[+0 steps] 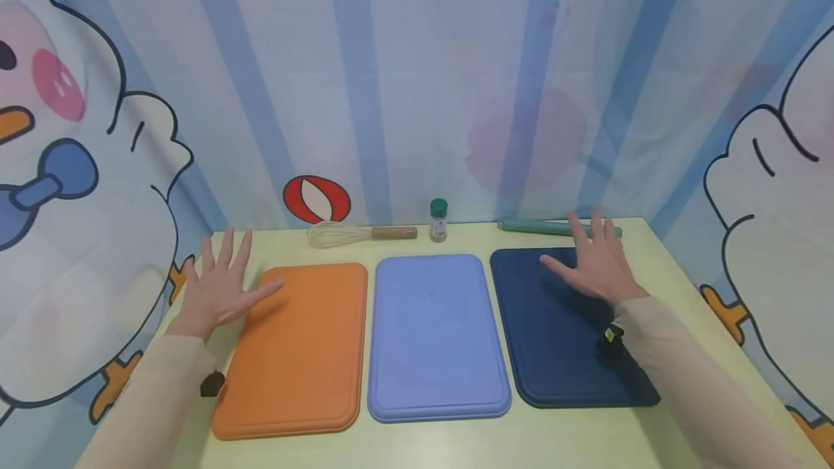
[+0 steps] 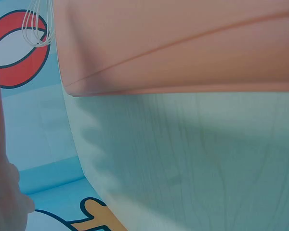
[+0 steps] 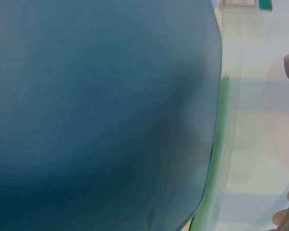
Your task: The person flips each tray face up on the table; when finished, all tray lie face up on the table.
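My left hand (image 1: 218, 292), fingers spread and holding nothing, hovers by the left edge of an orange cutting board (image 1: 302, 346); its thumb overlaps the board's upper corner. Over the upper right of a dark navy cutting board (image 1: 554, 346) is my right hand (image 1: 596, 263), also spread, with nothing in it. Between these two boards lies a periwinkle-blue cutting board (image 1: 438, 339). The right fingertips overlap a green rod (image 1: 541, 226) at the table's back edge. In the right wrist view the navy board (image 3: 101, 96) fills most of the picture, with the green rod (image 3: 220, 125) beyond it.
Along the back of the pale table (image 1: 443, 444) lie a whisk (image 1: 339, 234) with a wooden handle and a small green-capped jar (image 1: 439, 221), standing upright. Behind the table hangs a striped cartoon curtain (image 1: 430, 78), which also runs down both sides.
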### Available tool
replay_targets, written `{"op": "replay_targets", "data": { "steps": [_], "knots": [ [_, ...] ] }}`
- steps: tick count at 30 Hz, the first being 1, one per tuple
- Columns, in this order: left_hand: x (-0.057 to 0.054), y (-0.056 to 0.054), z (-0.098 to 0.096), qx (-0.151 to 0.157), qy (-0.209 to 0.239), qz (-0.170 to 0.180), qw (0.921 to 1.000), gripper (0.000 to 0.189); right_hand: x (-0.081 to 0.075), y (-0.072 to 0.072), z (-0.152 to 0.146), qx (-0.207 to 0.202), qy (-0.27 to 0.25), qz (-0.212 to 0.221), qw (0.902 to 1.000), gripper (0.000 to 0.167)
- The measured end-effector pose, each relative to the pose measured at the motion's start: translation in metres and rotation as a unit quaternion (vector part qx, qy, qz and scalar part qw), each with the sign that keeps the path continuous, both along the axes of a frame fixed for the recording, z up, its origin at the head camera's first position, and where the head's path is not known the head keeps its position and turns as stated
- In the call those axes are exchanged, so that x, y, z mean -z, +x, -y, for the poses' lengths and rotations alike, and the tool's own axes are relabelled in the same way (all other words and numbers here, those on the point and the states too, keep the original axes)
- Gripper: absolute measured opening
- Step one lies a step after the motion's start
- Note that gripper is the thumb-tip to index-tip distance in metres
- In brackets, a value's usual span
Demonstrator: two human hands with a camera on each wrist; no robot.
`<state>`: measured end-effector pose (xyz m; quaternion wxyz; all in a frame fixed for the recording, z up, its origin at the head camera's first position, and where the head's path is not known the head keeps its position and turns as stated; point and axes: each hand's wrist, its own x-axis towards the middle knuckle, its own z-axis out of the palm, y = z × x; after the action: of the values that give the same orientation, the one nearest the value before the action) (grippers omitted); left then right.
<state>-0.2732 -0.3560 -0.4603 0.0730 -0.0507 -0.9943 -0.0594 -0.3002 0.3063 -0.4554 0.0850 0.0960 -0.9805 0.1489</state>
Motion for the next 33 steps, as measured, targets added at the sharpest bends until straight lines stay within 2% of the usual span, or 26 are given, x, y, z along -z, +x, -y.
{"op": "replay_targets", "data": {
  "steps": [8, 19, 25, 33],
  "knots": [
    [0.001, -0.002, 0.000, -0.005, 0.023, 0.051, 0.9984, 0.118, -0.007, 0.009, 0.040, -0.037, -0.052, 0.061, 0.9961, 0.104],
    [0.002, 0.002, -0.003, -0.021, 0.060, 0.118, 0.9909, 0.117, -0.013, 0.023, 0.115, -0.117, -0.089, 0.072, 0.9866, 0.097],
    [0.003, 0.003, -0.003, -0.025, 0.092, 0.145, 0.9848, 0.115, -0.015, 0.033, 0.160, -0.164, -0.119, 0.094, 0.9748, 0.093],
    [0.005, 0.002, -0.007, -0.019, 0.121, 0.175, 0.9769, 0.108, -0.017, 0.049, 0.215, -0.235, -0.146, 0.135, 0.9516, 0.090]
  ]
}}
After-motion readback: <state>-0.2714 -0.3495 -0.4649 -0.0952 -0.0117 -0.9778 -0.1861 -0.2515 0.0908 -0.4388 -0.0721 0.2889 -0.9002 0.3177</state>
